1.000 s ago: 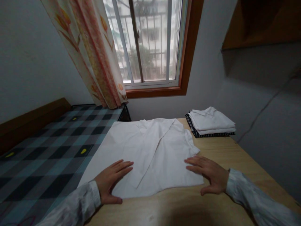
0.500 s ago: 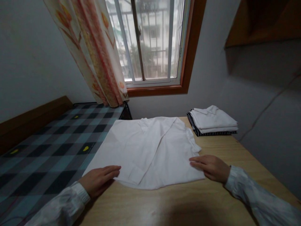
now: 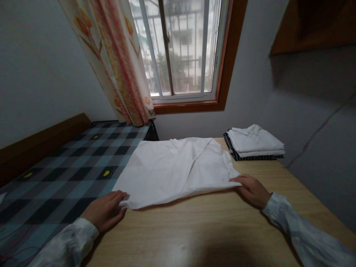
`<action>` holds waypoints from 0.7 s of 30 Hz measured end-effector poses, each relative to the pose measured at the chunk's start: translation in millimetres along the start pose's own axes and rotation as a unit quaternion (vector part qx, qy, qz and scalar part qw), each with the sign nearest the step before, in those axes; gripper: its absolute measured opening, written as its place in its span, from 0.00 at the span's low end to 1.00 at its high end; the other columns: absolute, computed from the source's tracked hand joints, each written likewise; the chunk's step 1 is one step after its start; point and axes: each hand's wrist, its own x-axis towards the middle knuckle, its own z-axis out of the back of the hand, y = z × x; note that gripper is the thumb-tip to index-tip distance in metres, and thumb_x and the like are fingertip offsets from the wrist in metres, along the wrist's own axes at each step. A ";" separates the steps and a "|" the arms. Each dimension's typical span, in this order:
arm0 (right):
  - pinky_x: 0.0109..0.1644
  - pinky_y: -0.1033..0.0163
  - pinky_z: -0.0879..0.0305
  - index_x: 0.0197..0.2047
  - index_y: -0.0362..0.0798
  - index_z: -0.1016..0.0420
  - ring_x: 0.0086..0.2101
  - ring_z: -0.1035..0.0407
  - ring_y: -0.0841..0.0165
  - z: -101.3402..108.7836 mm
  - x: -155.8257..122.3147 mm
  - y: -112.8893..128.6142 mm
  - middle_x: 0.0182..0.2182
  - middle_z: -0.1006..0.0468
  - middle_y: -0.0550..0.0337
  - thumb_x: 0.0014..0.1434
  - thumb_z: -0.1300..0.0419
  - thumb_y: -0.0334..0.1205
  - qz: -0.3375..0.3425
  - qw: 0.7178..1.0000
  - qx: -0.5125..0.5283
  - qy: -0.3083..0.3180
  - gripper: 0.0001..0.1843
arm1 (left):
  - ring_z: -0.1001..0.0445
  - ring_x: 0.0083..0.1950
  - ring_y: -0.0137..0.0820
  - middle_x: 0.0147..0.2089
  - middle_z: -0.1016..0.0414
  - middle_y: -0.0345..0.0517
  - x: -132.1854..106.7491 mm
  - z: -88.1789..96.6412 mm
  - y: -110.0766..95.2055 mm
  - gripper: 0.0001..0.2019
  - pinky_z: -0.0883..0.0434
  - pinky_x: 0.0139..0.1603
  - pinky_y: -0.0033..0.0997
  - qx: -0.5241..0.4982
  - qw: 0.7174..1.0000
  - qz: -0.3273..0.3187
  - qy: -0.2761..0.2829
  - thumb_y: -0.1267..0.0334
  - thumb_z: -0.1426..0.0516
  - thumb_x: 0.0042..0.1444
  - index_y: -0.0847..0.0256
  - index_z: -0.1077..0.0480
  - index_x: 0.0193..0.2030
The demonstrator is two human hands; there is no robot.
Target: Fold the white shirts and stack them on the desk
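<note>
White shirt [image 3: 178, 168] spread flat on wooden table [image 3: 211, 230], far part near the wall under the window [image 3: 183, 48], left part overhanging the table edge toward the bed. Collar opening and diagonal front edge facing up. Near hem lifted slightly off the tabletop, thin shadow beneath it.

Left hand [image 3: 104, 209] at near-left corner of shirt, at the table's left edge. Fingers curled and close together, fingertips touching the hem corner; thumb side appears to nip the cloth, exact pinch hard to tell. Pale patterned sleeve [image 3: 66, 244] covering the wrist.

Right hand [image 3: 251, 190] at near-right corner of shirt, resting on the tabletop. Fingers close together, bent over the cloth edge, gripping the corner between fingers and thumb. Matching sleeve along lower-right of the view.

Both hands well apart, one at each end of the near hem; hem stretched between them.

Stack of folded clothes [image 3: 256, 144] at far-right corner of table, near the wall: white pieces on top, dark striped piece at the bottom. Just beyond the shirt's right shoulder, not touching it.

Bed with blue-grey checked cover [image 3: 61, 170] directly left of table, wooden headboard along the wall. Floral orange curtain [image 3: 116, 63] hanging at the left of the window, lower end above the bed's far corner. Wooden shelf [image 3: 314, 26] high on the right wall.
</note>
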 end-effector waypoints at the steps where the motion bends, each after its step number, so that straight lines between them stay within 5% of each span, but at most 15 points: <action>1: 0.55 0.52 0.24 0.54 0.53 0.14 0.48 0.19 0.56 -0.8 2.2 0.0 0.48 0.12 0.50 0.72 0.46 0.47 -0.013 1.000 0.002 -0.006 0.20 | 0.17 0.54 0.44 0.55 0.17 0.51 -0.3 -0.8 -0.6 0.18 0.21 0.56 0.40 0.007 1.000 0.010 -0.002 0.52 0.45 0.64 0.53 0.27 0.57; 7: 0.53 0.54 0.25 0.53 0.52 0.15 0.46 0.18 0.55 -5.1 11.6 -1.7 0.47 0.12 0.52 0.70 0.45 0.52 -0.096 0.995 0.031 -0.008 0.21 | 0.15 0.44 0.45 0.53 0.17 0.53 3.4 -8.3 -3.1 0.22 0.20 0.44 0.40 0.041 0.996 0.065 0.044 0.50 0.44 0.61 0.54 0.28 0.60; 12: 0.51 0.57 0.26 0.52 0.53 0.15 0.45 0.19 0.55 -6.2 18.2 6.9 0.45 0.12 0.54 0.71 0.47 0.51 -0.115 0.992 0.053 -0.016 0.21 | 0.16 0.49 0.50 0.62 0.21 0.58 4.4 -12.6 -2.2 0.27 0.20 0.45 0.44 0.053 0.993 0.092 0.056 0.49 0.42 0.56 0.54 0.26 0.61; 17: 0.51 0.58 0.27 0.51 0.52 0.15 0.45 0.19 0.56 -8.8 27.1 1.9 0.45 0.13 0.53 0.72 0.48 0.51 -0.110 0.991 0.038 -0.067 0.21 | 0.16 0.48 0.49 0.53 0.15 0.49 17.4 -3.4 24.8 0.22 0.21 0.48 0.41 -0.082 0.976 0.199 0.041 0.47 0.44 0.57 0.53 0.21 0.54; 21: 0.54 0.56 0.28 0.51 0.50 0.16 0.48 0.21 0.55 -10.8 46.8 -11.9 0.47 0.13 0.50 0.72 0.47 0.52 -0.110 0.986 0.024 -0.124 0.22 | 0.17 0.48 0.48 0.46 0.14 0.50 54.1 10.5 39.8 0.29 0.21 0.50 0.40 -0.228 0.934 0.276 -0.015 0.37 0.43 0.53 0.58 0.20 0.49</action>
